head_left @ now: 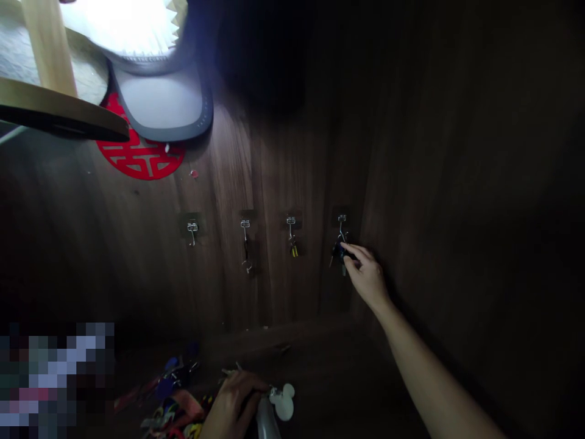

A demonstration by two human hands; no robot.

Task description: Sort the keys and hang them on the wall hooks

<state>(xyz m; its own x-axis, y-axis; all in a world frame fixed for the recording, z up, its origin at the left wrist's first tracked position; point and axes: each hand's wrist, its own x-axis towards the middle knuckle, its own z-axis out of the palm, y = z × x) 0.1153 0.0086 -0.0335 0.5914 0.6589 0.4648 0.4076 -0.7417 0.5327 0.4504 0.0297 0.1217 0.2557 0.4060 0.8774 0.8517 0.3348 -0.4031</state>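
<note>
My right hand (364, 268) reaches to the rightmost wall hook (342, 219). Its thumb and fingers are closed on a dark bunch of keys (338, 251) hanging there. Low in the view, my left hand (235, 399) is curled over the shelf with its fingers closed. Key ends (233, 369) poke out behind it, and a pale mouse-head charm (284, 402) hangs out at its right side. A grey smooth object (266, 417) lies under or beside the fingers; how it is held is hidden.
Left of the right hand, one hook (291, 221) bears a yellow-tagged key (294, 249), another (245, 224) a dark strap with a ring. The leftmost hook (192, 227) hangs bare. Lanyards (183, 408) lie heaped below. A grey cap (159, 103) overlaps a red cutout (148, 164).
</note>
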